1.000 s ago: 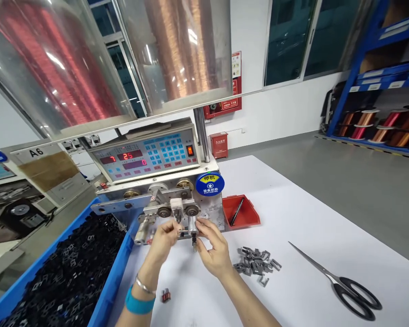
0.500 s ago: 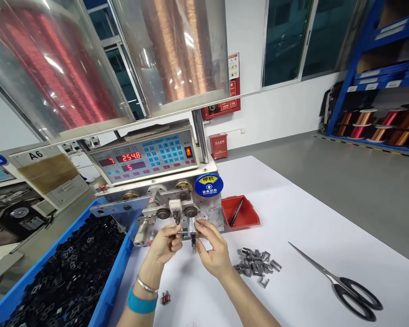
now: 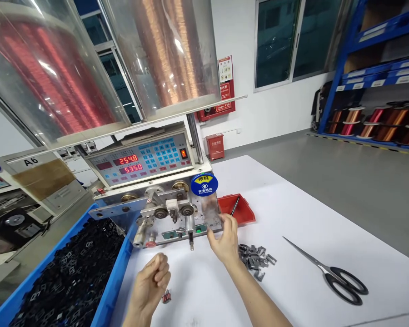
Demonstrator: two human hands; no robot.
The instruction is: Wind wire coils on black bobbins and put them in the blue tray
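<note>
My left hand [image 3: 152, 278] hovers low over the white table with its fingers curled in. Whether anything is inside them is hidden. A small red wound coil [image 3: 166, 297] lies on the table just beside it. My right hand [image 3: 225, 238] is stretched out with fingers apart, its tips at the right edge of the winding machine's front plate [image 3: 204, 218]. The machine's spindle [image 3: 191, 235] sticks out between my two hands, with neither touching it. The control panel [image 3: 143, 159] above shows red digits.
A pile of grey metal clips [image 3: 255, 260] lies right of my right hand, with scissors [image 3: 330, 272] further right. A red tray [image 3: 243, 212] holds a dark rod. The blue bin [image 3: 109, 290] at left is full of black parts. Copper wire spools [image 3: 170, 50] hang overhead.
Both hands have left the spindle: the left pulled back toward me and curled, the right moved right to the plate's edge. The panel's numbers have changed.
</note>
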